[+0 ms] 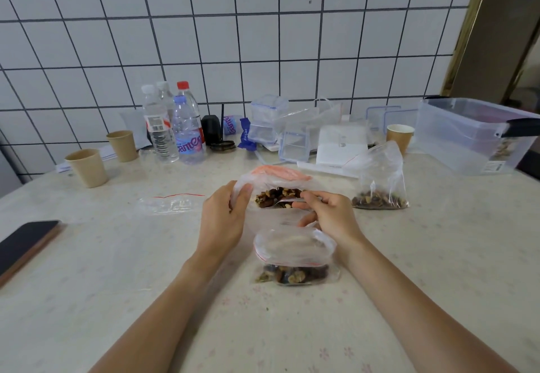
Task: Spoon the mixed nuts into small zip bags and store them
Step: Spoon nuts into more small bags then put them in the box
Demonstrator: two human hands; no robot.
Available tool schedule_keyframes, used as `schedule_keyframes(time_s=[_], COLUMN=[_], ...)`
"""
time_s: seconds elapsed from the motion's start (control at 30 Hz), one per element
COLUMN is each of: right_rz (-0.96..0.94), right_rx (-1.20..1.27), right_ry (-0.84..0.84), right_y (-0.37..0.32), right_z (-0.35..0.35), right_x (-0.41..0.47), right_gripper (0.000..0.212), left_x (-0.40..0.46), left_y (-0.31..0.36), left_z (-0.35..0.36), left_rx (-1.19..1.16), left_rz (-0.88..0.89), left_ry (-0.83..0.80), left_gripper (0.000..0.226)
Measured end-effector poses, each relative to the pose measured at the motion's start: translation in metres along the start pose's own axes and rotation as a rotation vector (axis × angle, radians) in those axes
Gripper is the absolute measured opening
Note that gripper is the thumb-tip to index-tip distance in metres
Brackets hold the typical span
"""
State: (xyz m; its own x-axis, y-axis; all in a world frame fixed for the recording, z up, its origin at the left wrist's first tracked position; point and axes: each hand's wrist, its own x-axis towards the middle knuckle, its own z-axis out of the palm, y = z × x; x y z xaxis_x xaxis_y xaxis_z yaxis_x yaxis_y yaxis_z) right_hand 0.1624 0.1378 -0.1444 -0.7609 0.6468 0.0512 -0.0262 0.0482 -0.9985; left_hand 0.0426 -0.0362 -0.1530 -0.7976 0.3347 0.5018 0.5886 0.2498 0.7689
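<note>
A large clear bag of mixed nuts (pixel 277 194) lies at the table's middle. My left hand (pixel 225 217) grips its left rim and holds the mouth wide. My right hand (pixel 327 214) holds a metal spoon (pixel 285 203) whose bowl reaches into the nuts. Just in front of my right hand stands a small zip bag (pixel 295 255) with a red seal, its mouth gaping and nuts in its bottom. Another small zip bag with nuts (pixel 380 179) stands to the right. An empty zip bag (pixel 169 204) lies flat at the left.
A dark phone (pixel 26 244) lies near the left edge. Two paper cups (pixel 87 168) and water bottles (pixel 175 127) stand at the back left. Clear lock-lid boxes (pixel 266 118), a third paper cup (pixel 400 135) and a big clear storage bin (pixel 467 135) line the back.
</note>
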Motion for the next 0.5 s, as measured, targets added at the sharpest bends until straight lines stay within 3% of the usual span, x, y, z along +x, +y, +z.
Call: schedule_keyframes(time_s=[0.27, 0.5], right_rz=[0.004, -0.001], right_rx=[0.065, 0.031], right_ry=[0.011, 0.026], right_y=[-0.003, -0.013], right_z=[-0.004, -0.018], right_x=[-0.008, -0.017], right_gripper=[0.019, 0.017], left_x=[0.001, 0.005], left_y=[0.001, 0.0], left_z=[-0.005, -0.012], left_rx=[0.049, 0.12], left_rz=[-0.06, -0.077], left_ry=[0.021, 0.04], left_gripper=[0.036, 0.055])
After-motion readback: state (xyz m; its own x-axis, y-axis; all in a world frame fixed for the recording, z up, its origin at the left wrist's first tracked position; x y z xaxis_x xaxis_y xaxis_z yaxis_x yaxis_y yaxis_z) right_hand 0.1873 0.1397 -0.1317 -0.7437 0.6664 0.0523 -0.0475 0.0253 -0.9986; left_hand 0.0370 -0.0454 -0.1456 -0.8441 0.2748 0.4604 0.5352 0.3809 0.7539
